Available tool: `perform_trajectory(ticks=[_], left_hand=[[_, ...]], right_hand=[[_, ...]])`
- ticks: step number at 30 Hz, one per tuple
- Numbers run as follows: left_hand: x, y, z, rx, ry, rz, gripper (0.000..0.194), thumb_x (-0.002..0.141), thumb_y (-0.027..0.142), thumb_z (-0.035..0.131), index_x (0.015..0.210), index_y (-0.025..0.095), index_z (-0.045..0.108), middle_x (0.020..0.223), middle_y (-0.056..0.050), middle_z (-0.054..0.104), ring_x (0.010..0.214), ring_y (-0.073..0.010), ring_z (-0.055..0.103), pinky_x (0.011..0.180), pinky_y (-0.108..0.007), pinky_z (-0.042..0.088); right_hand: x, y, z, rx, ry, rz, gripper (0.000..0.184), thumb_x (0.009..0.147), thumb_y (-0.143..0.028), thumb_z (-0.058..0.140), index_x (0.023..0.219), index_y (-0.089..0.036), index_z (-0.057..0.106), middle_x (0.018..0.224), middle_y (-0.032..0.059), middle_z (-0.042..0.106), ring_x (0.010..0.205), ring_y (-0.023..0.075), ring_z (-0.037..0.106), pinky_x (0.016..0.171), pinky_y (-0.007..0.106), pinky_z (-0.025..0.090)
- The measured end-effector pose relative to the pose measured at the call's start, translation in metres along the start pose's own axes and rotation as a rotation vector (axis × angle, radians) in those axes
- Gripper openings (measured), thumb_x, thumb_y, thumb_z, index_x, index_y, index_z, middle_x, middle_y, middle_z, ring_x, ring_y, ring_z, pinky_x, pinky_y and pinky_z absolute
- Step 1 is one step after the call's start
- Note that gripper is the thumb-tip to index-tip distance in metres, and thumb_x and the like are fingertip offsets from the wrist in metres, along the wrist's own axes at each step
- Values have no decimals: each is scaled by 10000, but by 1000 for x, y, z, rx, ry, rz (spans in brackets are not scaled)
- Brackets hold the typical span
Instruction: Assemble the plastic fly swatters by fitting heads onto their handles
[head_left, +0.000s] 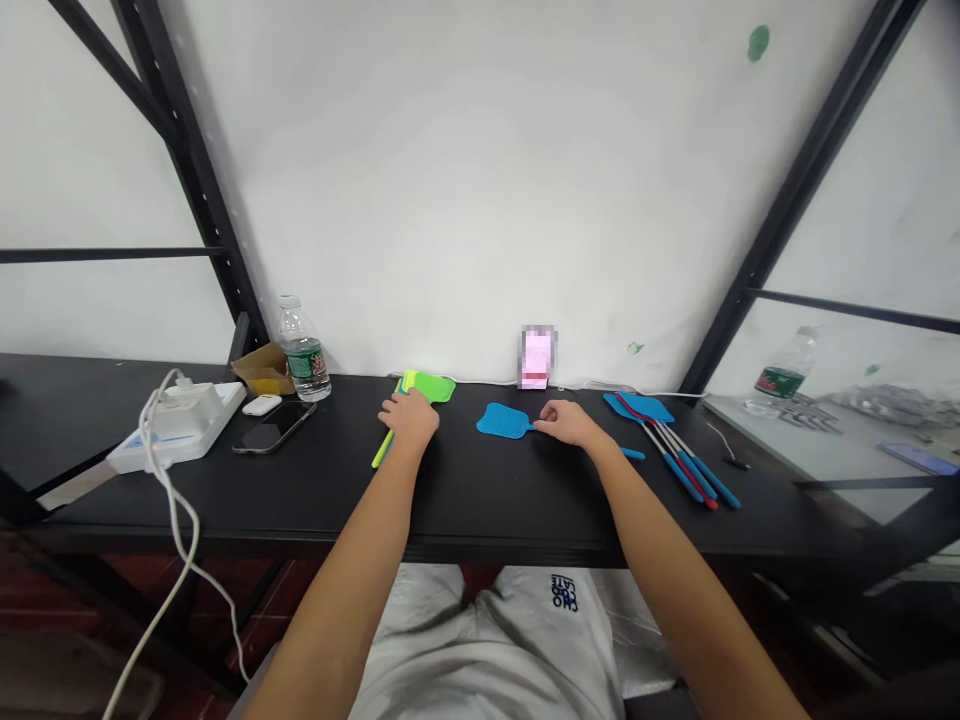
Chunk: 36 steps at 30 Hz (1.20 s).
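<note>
While both hands lie flat on the surface (465, 500), left hand (409, 418) pins the green swatter (429, 386), right hand (568, 423) seemingly pinches the blue swatter (504, 421) steady.

Left hand (409, 417) covers the middle of a lime-green plastic fly swatter (427, 386), grip unclear | right hand (568, 423) hides most of the handle of a flat blue plastic fly swatter (504, 421) | small pink object (537, 357) by the wall is pixelated | both forearms are cut off by the bottom edge.
</note>
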<state>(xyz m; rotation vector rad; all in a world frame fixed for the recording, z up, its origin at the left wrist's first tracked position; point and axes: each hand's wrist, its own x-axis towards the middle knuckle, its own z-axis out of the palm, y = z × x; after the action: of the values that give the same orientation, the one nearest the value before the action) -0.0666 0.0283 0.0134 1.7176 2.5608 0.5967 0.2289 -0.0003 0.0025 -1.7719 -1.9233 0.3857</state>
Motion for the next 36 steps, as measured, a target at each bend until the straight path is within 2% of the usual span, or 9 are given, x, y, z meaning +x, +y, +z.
perform_trajectory(ticks=[3,6,13,16,21,25,30,36], left_hand=[[-6,2,-2,10,17,23,467,816,256,543,1256,102,545,1299,-252,505,1174,-359,470,915,-456,350],[-10,4,-3,23,32,35,455,822,260,533,1251,109,543,1290,-240,505,1161,-351,468,918,-456,339],[-17,12,1,8,84,93,455,813,323,562,1214,110,546,1301,-235,482,1181,-376,445,937,-474,350],[-22,19,3,-5,84,196,418,846,360,535,1189,122,556,1274,-221,511,1193,-378,454,955,-478,361],[-35,30,3,-46,33,472,360,904,391,466,1141,144,581,1209,-186,577,1162,-334,506,967,-421,385],[-40,35,5,-102,39,585,343,933,400,432,1116,149,577,1169,-173,593,1135,-312,525,956,-397,397],[-39,34,10,-134,-3,713,409,914,464,481,1175,154,536,1170,-163,577,1110,-297,542,936,-383,417],[-42,33,15,-165,-87,843,589,843,543,582,1310,206,459,1197,-122,547,1141,-284,538,954,-362,422]], right_hand=[[0,5,-7,-18,-66,1,189,728,-284,712,877,-172,681,898,49,695,794,165,635,639,226,448],[0,7,-8,-38,-104,7,186,693,-209,702,875,-174,688,887,41,698,782,162,640,629,221,445],[1,2,0,-138,-86,-1,79,711,-224,664,776,-179,662,810,38,696,711,158,623,576,225,400],[0,1,1,-155,-68,-19,70,724,-237,664,759,-180,642,806,38,689,707,159,612,571,230,383],[0,-2,5,-150,-45,-54,76,747,-241,658,764,-185,608,803,31,667,694,151,581,570,227,359],[0,-3,9,-132,-7,-94,84,763,-239,644,784,-187,581,818,27,658,697,139,562,567,214,341],[1,-5,12,-88,14,-156,39,802,-210,588,836,-193,588,797,16,654,697,138,561,589,213,352],[2,-11,16,-87,14,-218,132,861,-223,531,881,-201,660,816,24,677,731,152,582,644,230,368]])
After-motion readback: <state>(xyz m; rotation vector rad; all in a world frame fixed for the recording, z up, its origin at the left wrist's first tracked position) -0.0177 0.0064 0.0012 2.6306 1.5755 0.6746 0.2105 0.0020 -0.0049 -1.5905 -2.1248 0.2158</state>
